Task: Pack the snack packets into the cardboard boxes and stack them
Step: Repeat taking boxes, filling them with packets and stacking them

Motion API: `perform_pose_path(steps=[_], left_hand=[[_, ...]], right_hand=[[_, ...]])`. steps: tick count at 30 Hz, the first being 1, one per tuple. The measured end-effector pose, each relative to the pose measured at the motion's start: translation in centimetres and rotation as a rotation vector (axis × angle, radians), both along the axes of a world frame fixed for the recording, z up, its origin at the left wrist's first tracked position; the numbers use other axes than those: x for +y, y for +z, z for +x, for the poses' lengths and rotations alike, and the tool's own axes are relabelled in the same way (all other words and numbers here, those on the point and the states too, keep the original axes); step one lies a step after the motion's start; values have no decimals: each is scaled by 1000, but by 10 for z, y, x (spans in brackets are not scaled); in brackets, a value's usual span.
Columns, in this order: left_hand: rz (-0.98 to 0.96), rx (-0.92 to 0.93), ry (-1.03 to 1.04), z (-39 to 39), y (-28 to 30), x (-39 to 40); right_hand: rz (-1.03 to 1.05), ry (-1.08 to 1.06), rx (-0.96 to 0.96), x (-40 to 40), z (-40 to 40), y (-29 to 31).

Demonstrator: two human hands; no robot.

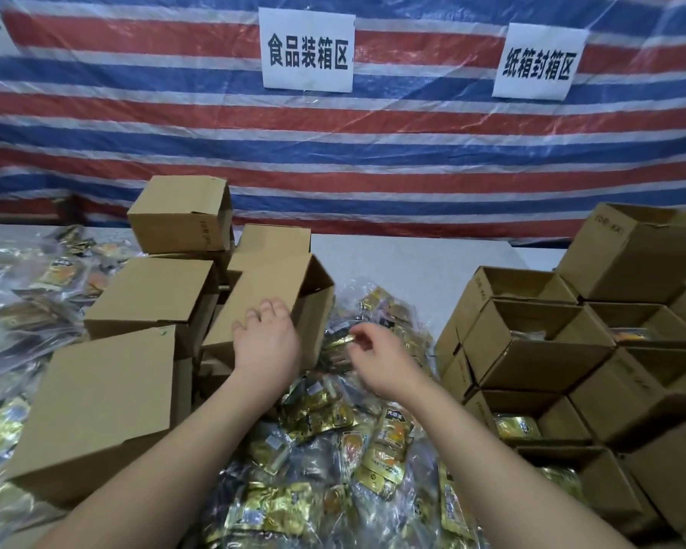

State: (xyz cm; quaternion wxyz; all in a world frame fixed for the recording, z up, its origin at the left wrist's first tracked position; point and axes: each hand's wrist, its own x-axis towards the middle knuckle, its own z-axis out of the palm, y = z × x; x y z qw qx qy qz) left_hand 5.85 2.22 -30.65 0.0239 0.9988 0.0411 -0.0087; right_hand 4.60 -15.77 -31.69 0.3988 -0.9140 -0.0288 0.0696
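Nearest the camera, a loose heap of gold and black foil snack packets [325,469] in clear plastic is spread across the bench, and both bare forearms reach out over it. The fingers [268,311] of the left hand [266,342] are spread and laid flat against the outer wall of a tilted, open-mouthed brown cardboard box [270,307]; nothing is curled round its edge. The fingers [359,338] of the right hand [377,358] are loosely curled just above the packets beside the box mouth; whether a packet is pinched cannot be told.

The step in hand is judged to be the filling of an empty box: it is steadied by the left hand while packets are gathered by the right. The next move probably calls for a firm pinch on a few packets and a short carry leftward into the mouth, the box being kept from sliding.

Room is tight. On the left, further closed brown cardboard boxes [151,299] are crowded against the tilted one. On the right, a stack of open brown boxes [531,342], some with packets showing inside, stands near the heap. A bare strip of pale bench [397,263] lies between the groups, in front of the red, white and blue striped tarpaulin [373,152]. More packets [20,295] are piled at far left.
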Motion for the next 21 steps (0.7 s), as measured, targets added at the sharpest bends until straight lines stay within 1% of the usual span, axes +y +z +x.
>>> perform_pose_path(steps=[1, 4, 6, 7, 10, 12, 17, 21], left_hand=[[-53, -28, -30, -9, 13, -2], [-318, -125, -140, -31, 50, -10], [-453, -95, -215, -43, 64, -17], [-512, -50, -247, -47, 67, -21], [-675, 134, -353, -58, 54, -29], [-752, 264, -432, -67, 32, -38], [-765, 508, -544, -102, -40, -64], [-757, 700, -534, -121, -85, -69]], right_hand=[[-2, -27, -38, -6, 2, 6], [-22, -119, -217, -32, 5, 29], [-84, -158, -288, -55, 3, 41], [-123, -157, -285, -65, 0, 44], [-311, -81, -161, -89, -22, 44], [-420, -51, -79, -103, -45, 32], [-536, -139, -1, -131, -111, -29], [-510, -164, 137, -133, -152, -85]])
